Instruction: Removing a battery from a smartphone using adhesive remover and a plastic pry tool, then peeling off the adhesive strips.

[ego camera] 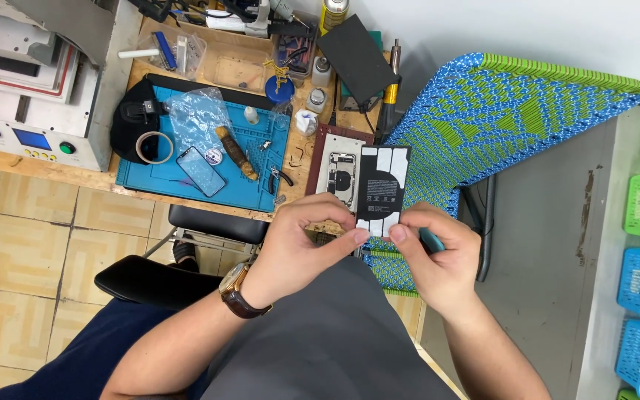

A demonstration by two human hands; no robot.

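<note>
Both hands are raised in front of the torso, over the near edge of the wooden workbench [53,172]. The left hand [301,241] and right hand [435,255] together pinch the lower edge of a flat black-and-white phone battery [381,189], thumbs and fingertips pressed on its bottom corners; the battery stands roughly upright, tilted slightly. The right hand also has a teal tool [432,240] tucked against its palm; how firmly cannot be told. A brown-strapped wristwatch [237,289] sits on the left wrist.

Just behind the battery, an opened phone housing [338,178] lies on a dark red mat [318,159]. To the left, a blue work mat [187,185] carries a phone glass panel [201,172], a tape roll [155,147] and a clear plastic bag [198,115]. A blue-and-green woven chair [512,111] stands to the right.
</note>
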